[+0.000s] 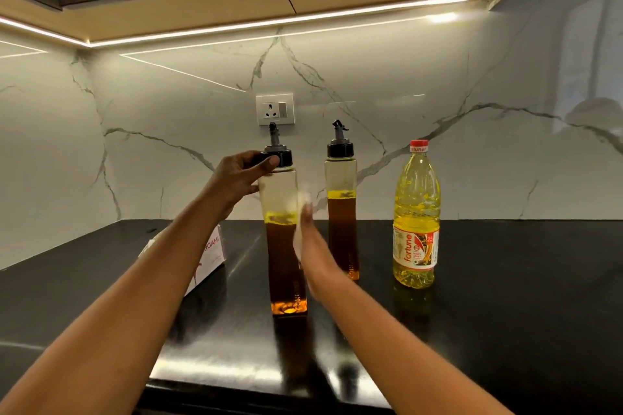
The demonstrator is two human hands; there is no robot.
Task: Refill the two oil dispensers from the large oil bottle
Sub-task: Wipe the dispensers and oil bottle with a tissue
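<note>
Two tall clear oil dispensers with black spout caps stand on the black counter. The nearer dispenser (285,256) is a bit over half full of amber oil. My left hand (237,177) grips its black cap and neck. My right hand (312,242) is blurred and presses a white tissue (301,209) against the dispenser's right side. The second dispenser (341,212) stands behind to the right, also partly full. The large yellow oil bottle (417,216) with a red cap stands upright at the right, untouched.
A white tissue box (210,258) lies on the counter (505,296) behind my left forearm. A wall socket (274,109) sits on the marble backsplash above the dispensers. The counter's front edge runs along the bottom.
</note>
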